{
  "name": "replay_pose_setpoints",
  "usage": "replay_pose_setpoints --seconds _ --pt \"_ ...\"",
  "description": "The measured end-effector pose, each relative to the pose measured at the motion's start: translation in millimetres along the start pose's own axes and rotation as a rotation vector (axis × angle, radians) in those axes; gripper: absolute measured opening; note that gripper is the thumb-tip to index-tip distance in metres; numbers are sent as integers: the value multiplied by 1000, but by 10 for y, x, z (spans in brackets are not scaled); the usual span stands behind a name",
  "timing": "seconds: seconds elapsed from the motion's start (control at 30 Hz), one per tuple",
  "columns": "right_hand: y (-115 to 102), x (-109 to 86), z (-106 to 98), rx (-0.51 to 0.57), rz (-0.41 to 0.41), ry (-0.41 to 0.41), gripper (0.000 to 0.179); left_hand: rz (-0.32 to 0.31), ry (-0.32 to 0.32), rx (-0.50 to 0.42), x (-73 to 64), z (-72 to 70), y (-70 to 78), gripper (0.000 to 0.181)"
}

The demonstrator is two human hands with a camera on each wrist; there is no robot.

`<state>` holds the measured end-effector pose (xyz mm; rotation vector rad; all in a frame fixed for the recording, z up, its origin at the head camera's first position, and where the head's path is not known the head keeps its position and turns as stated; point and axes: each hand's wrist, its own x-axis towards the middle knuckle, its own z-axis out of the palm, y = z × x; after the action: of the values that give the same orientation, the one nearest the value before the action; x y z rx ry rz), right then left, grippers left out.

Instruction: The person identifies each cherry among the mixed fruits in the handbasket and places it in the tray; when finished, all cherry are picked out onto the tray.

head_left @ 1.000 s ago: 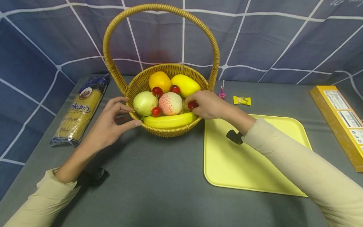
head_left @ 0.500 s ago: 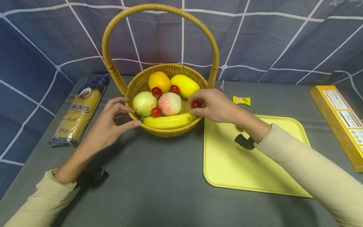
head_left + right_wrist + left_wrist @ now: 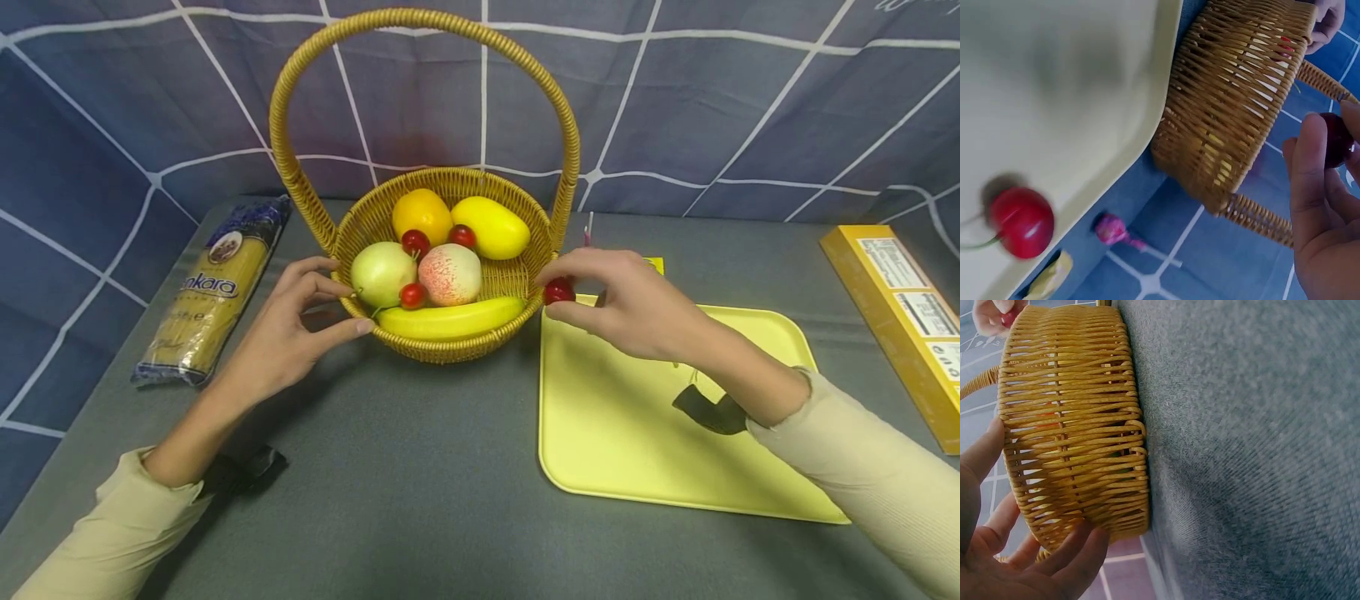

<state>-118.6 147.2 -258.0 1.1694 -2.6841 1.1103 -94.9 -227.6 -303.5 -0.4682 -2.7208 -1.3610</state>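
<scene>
A wicker basket (image 3: 442,352) with a tall handle holds a green pear-like fruit (image 3: 383,273), a peach (image 3: 450,275), an orange (image 3: 422,215), a mango (image 3: 491,227), a banana (image 3: 450,321) and several cherries (image 3: 412,296). My left hand (image 3: 288,325) holds the basket's left side, thumb at the front rim and fingers along the wall. Just outside the right rim, my right hand (image 3: 633,304) pinches a dark red cherry (image 3: 558,291) between thumb and fingers, over the tray's corner. Another red cherry (image 3: 1022,222) with a stem lies on the yellow tray (image 3: 622,442), mostly hidden by my forearm in the head view.
A pack of spaghetti (image 3: 213,292) lies left of the basket. Behind the tray are a pink-wrapped lollipop (image 3: 1111,229) and a yellow-wrapped sweet (image 3: 1050,275). An orange-yellow box (image 3: 892,325) sits at the far right. A blue checked cloth (image 3: 675,108) hangs behind.
My right hand has moved right, carrying the dark red cherry out of the basket and past its rim toward the tray. The left hand and the basket have stayed in place.
</scene>
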Motion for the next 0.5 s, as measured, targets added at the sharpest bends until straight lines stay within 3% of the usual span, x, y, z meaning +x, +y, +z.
replay_pose_setpoints --seconds 0.27,0.5 --pt "18 -414 -190 13 153 19 25 -5 1 2 -4 -4 0 38" --pt "170 -791 -357 42 279 27 35 -8 2 1 -5 0 3 38"
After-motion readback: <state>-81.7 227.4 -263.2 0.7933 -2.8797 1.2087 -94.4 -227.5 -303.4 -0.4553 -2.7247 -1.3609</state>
